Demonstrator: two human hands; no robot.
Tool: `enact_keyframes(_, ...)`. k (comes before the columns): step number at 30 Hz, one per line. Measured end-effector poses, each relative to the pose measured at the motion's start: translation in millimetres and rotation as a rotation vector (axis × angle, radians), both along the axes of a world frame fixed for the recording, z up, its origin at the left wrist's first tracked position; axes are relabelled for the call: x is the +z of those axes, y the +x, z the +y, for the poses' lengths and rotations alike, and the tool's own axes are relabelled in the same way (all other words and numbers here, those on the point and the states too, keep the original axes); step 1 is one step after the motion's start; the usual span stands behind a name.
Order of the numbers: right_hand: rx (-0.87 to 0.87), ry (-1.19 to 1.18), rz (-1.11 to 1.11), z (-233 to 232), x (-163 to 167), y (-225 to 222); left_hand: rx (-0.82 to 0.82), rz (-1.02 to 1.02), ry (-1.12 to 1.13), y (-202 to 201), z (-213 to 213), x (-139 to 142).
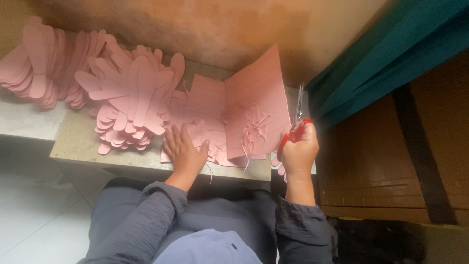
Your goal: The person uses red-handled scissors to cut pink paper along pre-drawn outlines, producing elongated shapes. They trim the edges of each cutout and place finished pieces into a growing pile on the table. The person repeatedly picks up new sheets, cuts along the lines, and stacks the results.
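On the worktop (pixel 78 142), near its right end, a pink sheet (pixel 254 105) stands folded up, its right half lifted off the surface and marked with ruled lines. Left hand (pixel 184 149) lies flat, fingers spread, pressing the lower half of the sheet down; it pinches nothing. Right hand (pixel 299 149) has its grip closed through the red handles of scissors (pixel 298 115), blades pointing far and up, just beside the sheet's right edge and seemingly apart from it; whether the blades are parted I cannot tell. Thin curled offcuts (pixel 251 132) hang along the fold. Far left, cut pink sole shapes (pixel 129 105) lie fanned in heaps, with a second pile (pixel 41 63) beyond.

By my judgement the step in hand is cutting: the scissors are lined up for a pass. The next move calls for bringing blade to a marked line while the flat hand steadies the sheet.
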State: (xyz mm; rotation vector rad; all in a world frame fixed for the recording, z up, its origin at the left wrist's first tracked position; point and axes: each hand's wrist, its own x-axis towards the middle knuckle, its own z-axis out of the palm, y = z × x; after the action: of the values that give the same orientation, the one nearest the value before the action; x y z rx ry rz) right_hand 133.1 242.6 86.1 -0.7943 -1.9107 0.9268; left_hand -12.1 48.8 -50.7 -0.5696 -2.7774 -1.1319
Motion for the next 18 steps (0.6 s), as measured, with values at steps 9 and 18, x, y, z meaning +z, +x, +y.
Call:
enact_keyframes(9, -0.038, 0.385, -0.145, -21.4, 15.9, -0.3, 0.099, -0.203, 0.207, -10.6, 13.3, 25.1)
enact_keyframes(18, -0.048, 0.268, -0.109, -21.6, 6.7, 5.2, 0.116, -0.690, 0.632, -48.0, 3.0, 29.6)
